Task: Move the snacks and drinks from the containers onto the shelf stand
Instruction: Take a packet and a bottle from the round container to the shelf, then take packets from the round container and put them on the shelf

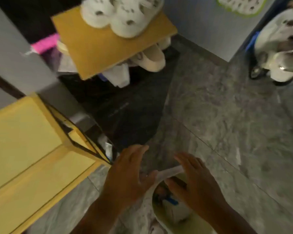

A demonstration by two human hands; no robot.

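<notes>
Snacks [169,200] sit blurred inside white bag [167,173] on floor [227,115] at bottom edge, left hand [128,171] and right hand [194,179] spread-fingered at its mouth, grip unclear, yellow shelf stand [32,149] beside, unloading seemingly just starting.

yellow shelf stand [32,149], grey marbled floor [227,124]

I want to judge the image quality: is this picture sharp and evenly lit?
Head view: no, motion blur smears the hands, left and right, and the bag; light is dim, darkest beside the shelf; the wide lens bends the floor lines.
</notes>
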